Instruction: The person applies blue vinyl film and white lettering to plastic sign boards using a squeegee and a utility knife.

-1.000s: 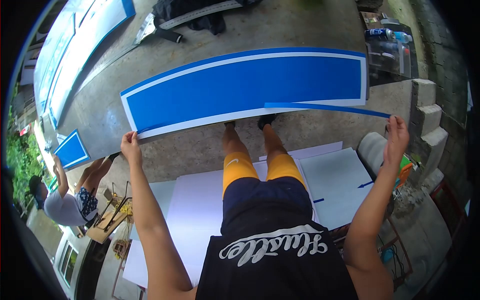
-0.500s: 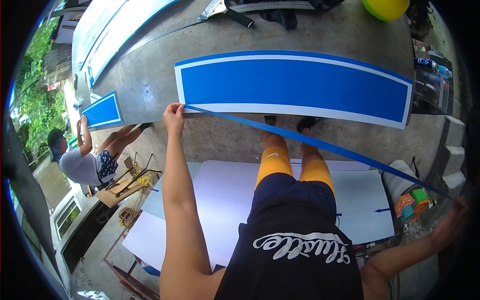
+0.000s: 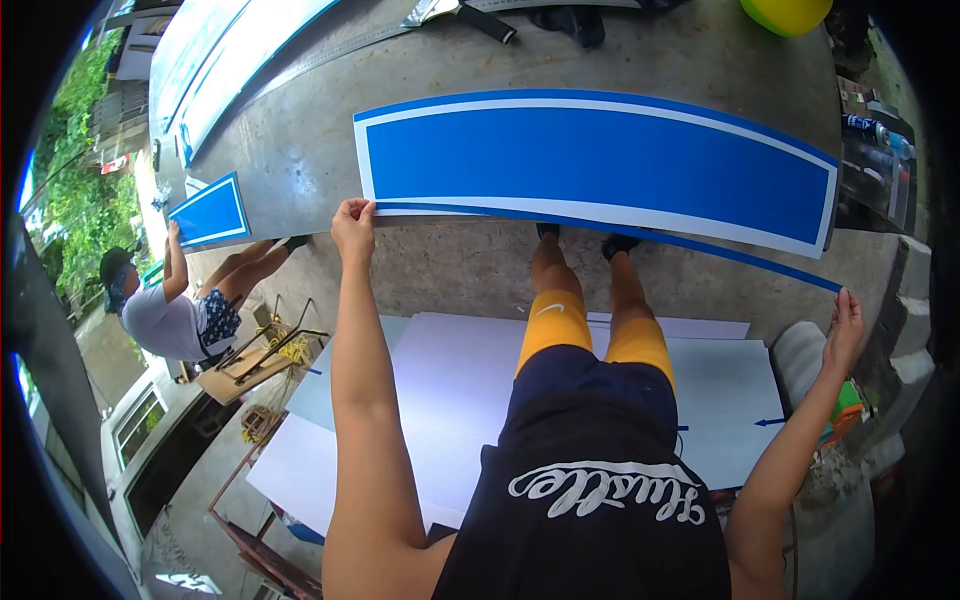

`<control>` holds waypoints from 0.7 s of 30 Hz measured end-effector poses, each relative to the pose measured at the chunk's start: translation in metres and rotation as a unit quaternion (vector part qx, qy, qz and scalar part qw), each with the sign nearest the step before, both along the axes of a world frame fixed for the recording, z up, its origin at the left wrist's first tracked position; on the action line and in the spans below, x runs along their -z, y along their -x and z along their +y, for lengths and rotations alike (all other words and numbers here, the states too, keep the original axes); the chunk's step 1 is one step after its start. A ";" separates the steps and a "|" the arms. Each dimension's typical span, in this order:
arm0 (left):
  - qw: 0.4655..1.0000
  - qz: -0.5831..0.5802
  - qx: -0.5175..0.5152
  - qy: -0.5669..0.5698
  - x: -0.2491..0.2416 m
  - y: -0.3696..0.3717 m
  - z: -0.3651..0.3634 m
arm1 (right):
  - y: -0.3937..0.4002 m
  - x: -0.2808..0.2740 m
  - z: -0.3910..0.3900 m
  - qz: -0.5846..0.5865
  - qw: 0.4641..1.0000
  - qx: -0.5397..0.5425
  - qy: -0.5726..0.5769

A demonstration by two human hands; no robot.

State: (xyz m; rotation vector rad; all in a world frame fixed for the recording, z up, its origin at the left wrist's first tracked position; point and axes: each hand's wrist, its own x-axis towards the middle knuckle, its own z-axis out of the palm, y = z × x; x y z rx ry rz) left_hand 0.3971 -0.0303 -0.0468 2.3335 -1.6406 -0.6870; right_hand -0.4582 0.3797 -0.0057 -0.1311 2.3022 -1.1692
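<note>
A long blue sign panel [image 3: 600, 165] with a white border lies on the grey metal table. My left hand [image 3: 354, 230] pinches one end of a narrow blue strip [image 3: 735, 257] at the panel's near left corner. Closed on the strip's other end is my right hand [image 3: 846, 325], out past the table's near edge to the right. Between them the strip is stretched; its left part lies over the white near border, and its right part runs below the panel.
The metal table [image 3: 290, 150] carries a scraper with a black handle [image 3: 485, 25], a long metal ruler [image 3: 330, 60], a yellow-green round object [image 3: 788, 14] and white sheets at far left. A co-worker [image 3: 165, 315] holds a smaller blue panel [image 3: 210, 212]. White boards [image 3: 450, 390] lie behind me.
My right hand has moved up and inward, bringing the strip's right end closer to the panel's near edge. My left hand stays at the left corner. The view has shifted slightly.
</note>
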 end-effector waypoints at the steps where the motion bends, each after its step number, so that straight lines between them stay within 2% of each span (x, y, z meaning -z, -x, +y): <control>1: 1.000 -0.008 -0.004 0.002 0.000 0.000 -0.002 | -0.002 0.006 -0.004 -0.005 1.000 -0.002 -0.005; 6: 1.000 0.001 -0.025 -0.017 -0.001 0.001 -0.001 | 0.014 0.037 -0.006 -0.014 0.999 -0.036 -0.013; 11: 1.000 0.003 -0.020 -0.017 -0.001 0.001 0.003 | 0.011 0.047 -0.013 -0.017 0.999 -0.011 -0.026; 14: 0.998 0.042 -0.035 -0.004 0.010 -0.009 0.007 | 0.004 0.048 -0.017 -0.032 0.999 -0.002 -0.019; 18: 0.998 0.067 -0.003 0.017 0.041 -0.050 0.006 | 0.004 0.056 -0.013 -0.033 0.999 -0.010 -0.023; 21: 0.994 0.110 0.004 0.011 0.045 -0.060 0.002 | -0.009 0.057 -0.021 -0.044 0.999 -0.011 0.014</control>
